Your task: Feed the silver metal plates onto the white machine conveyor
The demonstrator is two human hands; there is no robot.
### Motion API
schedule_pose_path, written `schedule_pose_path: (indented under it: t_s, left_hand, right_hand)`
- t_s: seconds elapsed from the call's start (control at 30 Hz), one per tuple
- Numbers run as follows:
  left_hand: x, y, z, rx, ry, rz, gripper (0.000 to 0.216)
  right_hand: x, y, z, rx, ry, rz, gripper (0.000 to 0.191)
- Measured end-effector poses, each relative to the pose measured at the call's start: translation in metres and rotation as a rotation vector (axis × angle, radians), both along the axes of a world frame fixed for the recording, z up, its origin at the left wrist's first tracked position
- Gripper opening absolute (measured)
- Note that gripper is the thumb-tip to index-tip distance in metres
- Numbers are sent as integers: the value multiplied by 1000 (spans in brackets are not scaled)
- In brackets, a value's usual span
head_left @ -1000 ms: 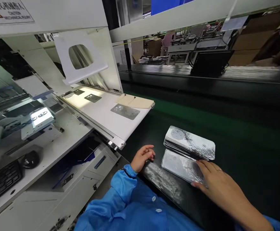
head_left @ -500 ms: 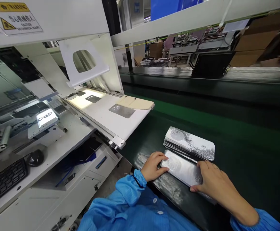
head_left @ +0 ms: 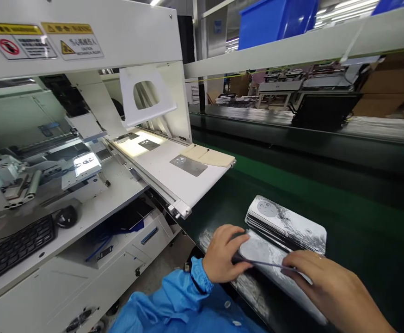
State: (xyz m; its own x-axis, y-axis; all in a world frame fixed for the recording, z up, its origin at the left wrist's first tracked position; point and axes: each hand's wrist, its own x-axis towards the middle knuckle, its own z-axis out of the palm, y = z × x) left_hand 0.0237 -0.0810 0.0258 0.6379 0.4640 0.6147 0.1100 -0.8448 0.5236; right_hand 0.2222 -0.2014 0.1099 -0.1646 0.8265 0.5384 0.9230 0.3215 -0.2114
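My left hand (head_left: 224,254) and my right hand (head_left: 330,284) pinch the two ends of a thin phone back panel (head_left: 265,264). It is tilted up, so mostly its narrow edge shows. Just beneath lies another silvery phone back panel (head_left: 255,246) with a round camera area, partly covered by my fingers. Right behind it, on the dark green belt, sits a stack of similar panels (head_left: 297,225); the top one has a grey camera disc and a dark mottled pattern.
A white conveyor (head_left: 163,173) reaches out from the machine at left, carrying several dark panels (head_left: 190,165) and a cream pad (head_left: 211,155). A mouse (head_left: 66,216) and keyboard (head_left: 18,253) lie on the white bench. A black monitor (head_left: 325,109) stands across the belt.
The panel between my hands, flat before, is now tipped up on edge, revealing another panel below. The camera view has shifted, so the scene sits lower and farther right.
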Motion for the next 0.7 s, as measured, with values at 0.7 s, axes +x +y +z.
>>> schedule_pose_path:
  t_s: [0.7]
  left_hand:
    - [-26,49,-13,-885,-73,-253,62]
  right_hand:
    - [-62,98,42,112,-230,322,27]
